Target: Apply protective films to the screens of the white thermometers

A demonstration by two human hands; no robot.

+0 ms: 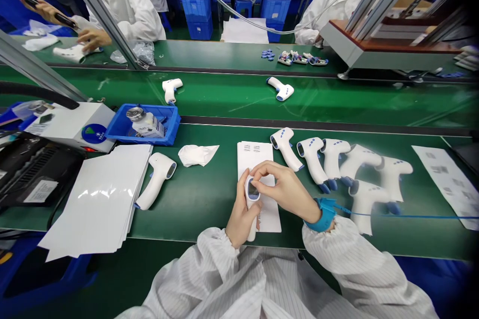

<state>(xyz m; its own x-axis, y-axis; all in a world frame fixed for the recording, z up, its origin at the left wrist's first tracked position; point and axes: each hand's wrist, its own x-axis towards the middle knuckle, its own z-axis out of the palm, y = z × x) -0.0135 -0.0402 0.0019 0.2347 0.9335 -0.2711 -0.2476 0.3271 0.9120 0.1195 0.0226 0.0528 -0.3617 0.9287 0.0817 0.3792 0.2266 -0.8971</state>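
Observation:
A white handheld infrared thermometer (253,190) stands upright in my left hand (239,219), its small dark screen facing me. The left fingers are wrapped round its body. My right hand (284,189) wears a blue wrist strap (325,214), and its thumb and forefinger are pinched at the screen's upper edge; whatever is between them is too small to make out. Beneath both hands lies a printed white sheet (271,219). More white thermometers (313,159) lie to the right, several of them blurred. Another thermometer (159,179) rests to my left.
A crumpled white tissue (197,155) lies left of the printed sheet. Further left are a stack of white sheets (93,199), a blue tray (174,124) with a bottle (147,123), and a white box (84,124). Two thermometers (171,90) lie on the green belt (224,94). Co-workers sit opposite.

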